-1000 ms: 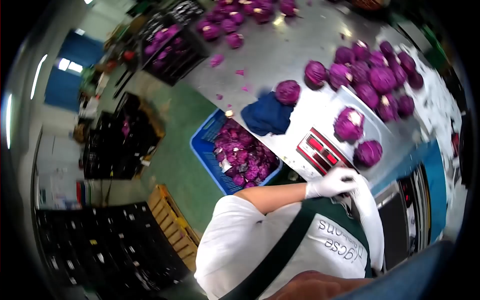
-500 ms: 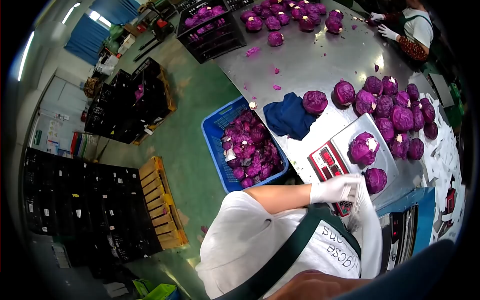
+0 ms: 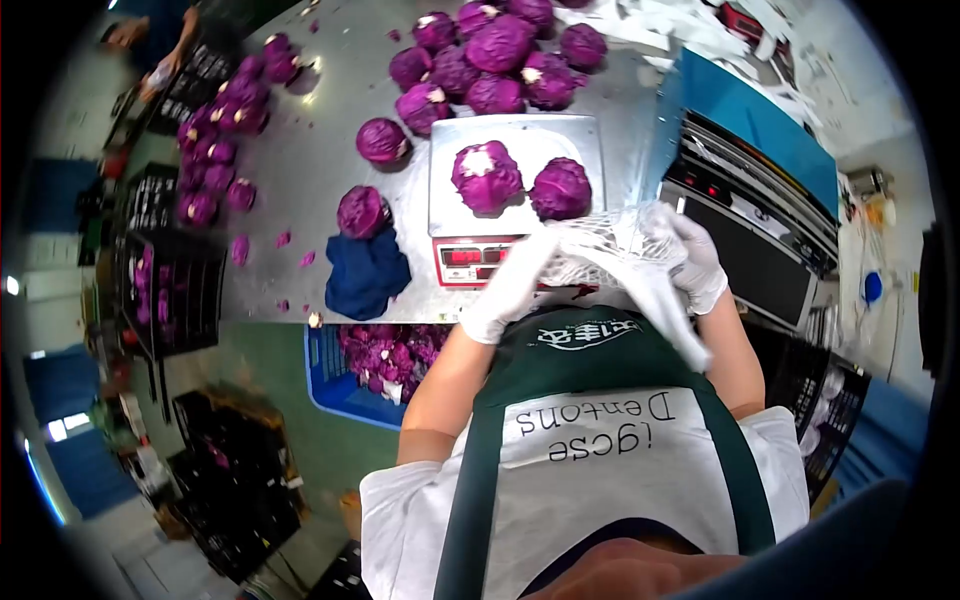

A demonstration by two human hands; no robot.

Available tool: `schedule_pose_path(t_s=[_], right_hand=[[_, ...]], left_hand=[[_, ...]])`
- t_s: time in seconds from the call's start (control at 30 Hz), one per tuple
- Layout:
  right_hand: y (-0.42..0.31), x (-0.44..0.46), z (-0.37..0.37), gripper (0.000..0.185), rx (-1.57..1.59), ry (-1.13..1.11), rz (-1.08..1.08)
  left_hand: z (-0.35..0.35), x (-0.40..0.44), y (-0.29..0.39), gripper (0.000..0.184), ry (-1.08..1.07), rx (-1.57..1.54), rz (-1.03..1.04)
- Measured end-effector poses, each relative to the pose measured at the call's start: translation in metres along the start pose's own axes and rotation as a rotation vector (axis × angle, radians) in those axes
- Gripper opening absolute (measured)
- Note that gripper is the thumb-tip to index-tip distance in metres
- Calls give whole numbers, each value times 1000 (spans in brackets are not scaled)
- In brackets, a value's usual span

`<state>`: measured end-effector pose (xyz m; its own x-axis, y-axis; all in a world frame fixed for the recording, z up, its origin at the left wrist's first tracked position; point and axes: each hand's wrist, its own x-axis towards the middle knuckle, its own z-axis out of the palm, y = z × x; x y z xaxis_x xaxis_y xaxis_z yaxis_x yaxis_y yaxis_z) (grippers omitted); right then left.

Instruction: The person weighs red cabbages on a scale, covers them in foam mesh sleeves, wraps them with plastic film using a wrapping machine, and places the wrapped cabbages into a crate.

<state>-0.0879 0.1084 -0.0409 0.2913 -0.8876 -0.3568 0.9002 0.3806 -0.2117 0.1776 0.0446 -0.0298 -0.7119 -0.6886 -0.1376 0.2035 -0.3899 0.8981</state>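
A white mesh net (image 3: 600, 245) is stretched between my two gloved hands, just in front of a scale. My right hand (image 3: 698, 262) is closed on its right end, and a white length hangs down toward the apron. My left hand (image 3: 508, 290) grips the left side of the net, its fingertips partly hidden by mesh. Beyond the net, two red cabbages, one with a pale cut stem (image 3: 486, 177) and one plain (image 3: 560, 188), rest on the metal pan (image 3: 455, 215) of the scale. The red display panel (image 3: 462, 260) is partly behind my left hand.
Several red cabbages (image 3: 497, 45) are heaped behind the scale. Another cabbage (image 3: 362, 212) sits by a dark blue cloth (image 3: 368, 275). A blue crate (image 3: 325, 385) of trimmings stands below the table edge. On the right is a blue machine (image 3: 760, 130). A person (image 3: 160, 40) stands far left.
The view has swung round to face the scale. My hands, close together before, are now apart with the net spread between them. Both cabbages remain on the pan.
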Motion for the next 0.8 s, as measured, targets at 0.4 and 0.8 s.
schedule_pose_path(t_s=[0.4, 0.8], right_hand=[[57, 53, -54, 14, -1133, 554, -1111], [52, 142, -13, 43, -1204, 561, -592]], left_hand=[[-50, 5, 7, 16, 371, 888, 175], [-227, 84, -51, 50, 394, 419, -56]])
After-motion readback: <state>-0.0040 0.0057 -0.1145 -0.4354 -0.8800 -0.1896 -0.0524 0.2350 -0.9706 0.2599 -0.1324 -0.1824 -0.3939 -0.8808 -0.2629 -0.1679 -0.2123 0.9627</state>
